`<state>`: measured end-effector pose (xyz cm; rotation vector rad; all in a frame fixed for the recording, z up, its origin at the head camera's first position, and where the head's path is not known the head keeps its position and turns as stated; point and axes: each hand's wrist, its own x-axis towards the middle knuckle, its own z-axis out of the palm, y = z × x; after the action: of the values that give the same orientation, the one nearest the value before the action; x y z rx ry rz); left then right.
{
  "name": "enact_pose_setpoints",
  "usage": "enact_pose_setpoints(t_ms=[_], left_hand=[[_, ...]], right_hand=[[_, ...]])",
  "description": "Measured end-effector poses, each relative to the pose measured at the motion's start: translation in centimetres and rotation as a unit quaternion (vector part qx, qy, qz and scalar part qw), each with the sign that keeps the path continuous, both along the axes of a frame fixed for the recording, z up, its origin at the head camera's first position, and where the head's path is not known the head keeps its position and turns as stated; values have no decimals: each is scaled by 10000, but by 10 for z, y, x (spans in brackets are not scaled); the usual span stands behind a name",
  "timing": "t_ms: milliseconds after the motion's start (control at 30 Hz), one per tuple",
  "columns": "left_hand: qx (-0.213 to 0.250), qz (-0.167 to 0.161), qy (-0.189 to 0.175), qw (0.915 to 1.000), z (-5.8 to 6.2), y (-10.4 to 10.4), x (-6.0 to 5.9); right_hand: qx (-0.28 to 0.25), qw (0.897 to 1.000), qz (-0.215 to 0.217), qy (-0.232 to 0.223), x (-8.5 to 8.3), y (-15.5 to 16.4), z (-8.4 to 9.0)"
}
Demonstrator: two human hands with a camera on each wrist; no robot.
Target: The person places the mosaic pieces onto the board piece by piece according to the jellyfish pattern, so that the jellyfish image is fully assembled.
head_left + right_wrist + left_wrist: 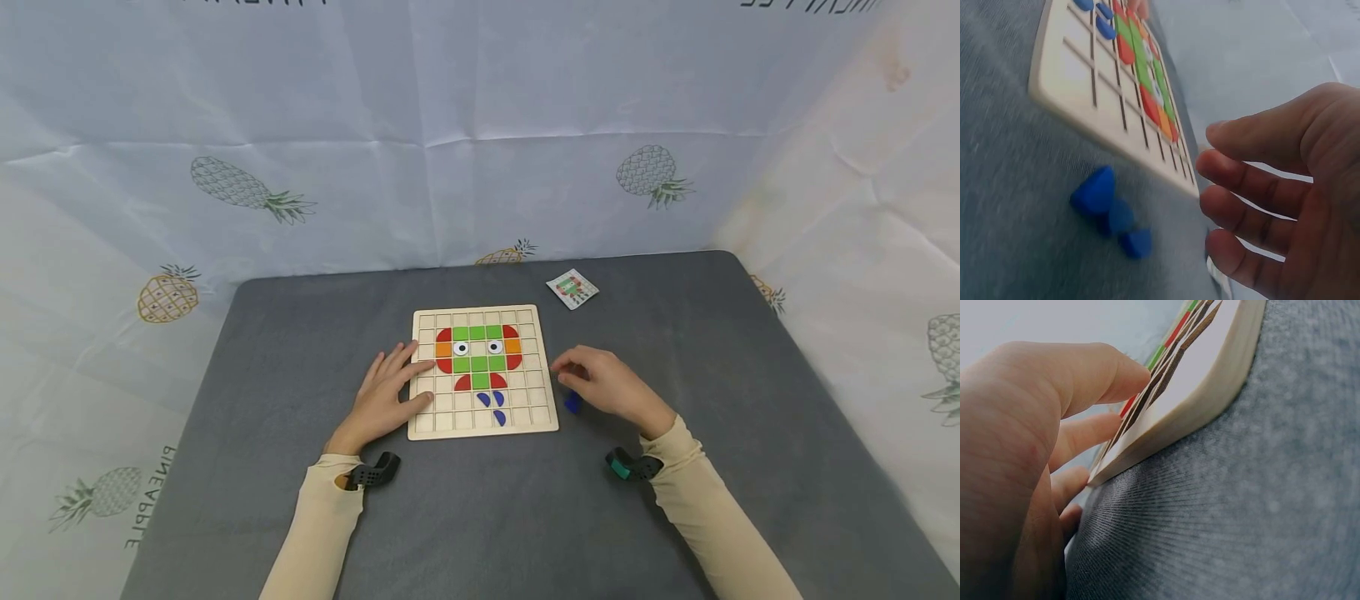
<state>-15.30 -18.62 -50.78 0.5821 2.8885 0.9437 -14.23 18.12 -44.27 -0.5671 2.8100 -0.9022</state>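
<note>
A wooden grid board (484,371) lies flat on the grey surface (480,517), partly filled with green, red, orange and blue tiles. The left hand (384,396) rests flat on the board's left edge, its fingers (1094,378) straight and spread, holding nothing. Just off the board's right edge, the right hand (607,385) hovers with loosely curled fingers (1254,187), empty, above a few loose blue pieces (1110,209) on the surface. Beyond the board's far right corner lies a small picture card (572,288).
</note>
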Motion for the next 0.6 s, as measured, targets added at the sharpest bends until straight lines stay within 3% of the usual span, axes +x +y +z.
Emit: enact_pose_setpoints(t_ms=[267,600], left_hand=[[-27,3,-12,10000,0,-1,0],[-26,1,-7,10000,0,0,1]], right_hand=[[340,9988,-66,338,2,16,-10],[1084,9935,-326,140,6,23,-14]])
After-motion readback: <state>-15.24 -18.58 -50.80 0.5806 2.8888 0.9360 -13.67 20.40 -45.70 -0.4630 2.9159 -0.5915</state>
